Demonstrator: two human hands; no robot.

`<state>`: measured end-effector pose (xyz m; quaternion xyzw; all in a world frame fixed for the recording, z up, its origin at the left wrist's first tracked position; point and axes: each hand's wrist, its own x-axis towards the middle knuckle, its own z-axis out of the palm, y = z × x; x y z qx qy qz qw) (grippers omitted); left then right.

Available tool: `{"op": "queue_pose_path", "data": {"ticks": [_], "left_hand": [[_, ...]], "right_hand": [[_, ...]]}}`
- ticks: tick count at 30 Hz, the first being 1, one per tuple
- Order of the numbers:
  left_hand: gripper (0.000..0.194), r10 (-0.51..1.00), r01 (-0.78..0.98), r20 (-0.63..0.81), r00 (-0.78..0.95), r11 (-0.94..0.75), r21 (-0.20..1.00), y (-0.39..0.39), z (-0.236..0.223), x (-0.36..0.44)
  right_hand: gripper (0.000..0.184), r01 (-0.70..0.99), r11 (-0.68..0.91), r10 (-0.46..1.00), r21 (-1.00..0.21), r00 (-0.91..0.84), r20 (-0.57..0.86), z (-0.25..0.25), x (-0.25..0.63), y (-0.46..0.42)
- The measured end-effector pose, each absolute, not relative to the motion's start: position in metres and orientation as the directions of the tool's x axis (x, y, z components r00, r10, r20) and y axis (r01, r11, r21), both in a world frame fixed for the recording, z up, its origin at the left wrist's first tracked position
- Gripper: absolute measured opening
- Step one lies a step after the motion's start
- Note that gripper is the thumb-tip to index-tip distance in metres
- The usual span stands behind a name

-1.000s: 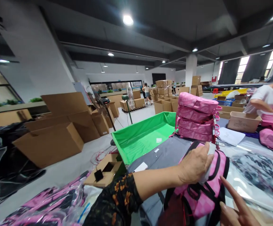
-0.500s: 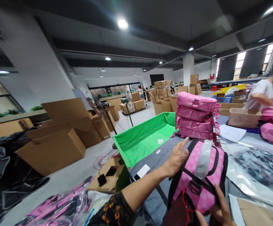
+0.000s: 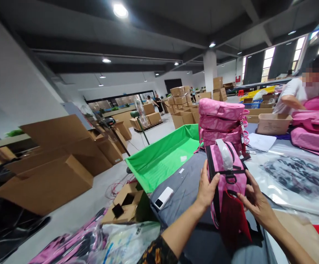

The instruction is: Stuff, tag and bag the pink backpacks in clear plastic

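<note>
A pink checked bag (image 3: 239, 185) with black trim stands on the grey-covered table, held between my two hands. Its handle (image 3: 224, 156) is wrapped in clear plastic, and a black ring sits below it. My left hand (image 3: 207, 187) presses against the bag's left side, thumb toward the front. On the other side, my right hand (image 3: 255, 198) grips the right edge with its fingers bent. A dark red piece (image 3: 235, 216) hangs from the bag's near end. Right behind it rises a stack of pink bags (image 3: 221, 124) with loops and tags at the right.
A green bin (image 3: 162, 157) adjoins the table's left edge, near a white device (image 3: 163, 198). Open cartons (image 3: 51, 183) stand on the floor at left. Plastic sheeting (image 3: 294, 179) covers the table at right. A co-worker (image 3: 294, 95) handles pink bags beyond.
The bag has turned more upright and moved away toward the stack. My left hand has come down from above onto its left side; my right hand has shifted up along its right.
</note>
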<state>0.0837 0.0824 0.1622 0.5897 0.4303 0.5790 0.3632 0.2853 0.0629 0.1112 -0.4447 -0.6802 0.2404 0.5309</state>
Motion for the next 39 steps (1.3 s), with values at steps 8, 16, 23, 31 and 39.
{"op": "queue_pose_path", "data": {"ticks": [8,16,23,31,39], "left_hand": [[0.079,0.786,0.624,0.604,-0.134,-0.407,0.668,0.001,0.127,0.116],[0.054,0.999,0.051,0.048,-0.009,-0.047,0.998,-0.006,0.153,0.074],[0.048,0.973,0.270,0.149,-0.176,-0.097,0.958,-0.010,0.119,0.056],[0.023,0.655,0.499,0.728,-0.204,-0.570,0.653,-0.022,0.131,0.081],[0.033,0.550,0.447,0.780,0.298,-0.803,0.395,-0.048,0.119,0.093]], "right_hand": [[0.051,0.530,0.532,0.817,-0.660,-0.117,0.565,0.031,0.292,-0.051],[0.037,0.610,-0.172,0.954,-0.773,0.299,0.023,-0.060,0.367,-0.165],[0.058,0.578,-0.509,0.760,-0.638,0.650,-0.017,-0.102,0.418,-0.244],[0.071,0.522,-0.562,0.693,-0.642,0.720,-0.021,-0.133,0.425,-0.202],[0.079,0.519,-0.545,0.706,-0.659,0.707,-0.026,-0.138,0.443,-0.204]]}}
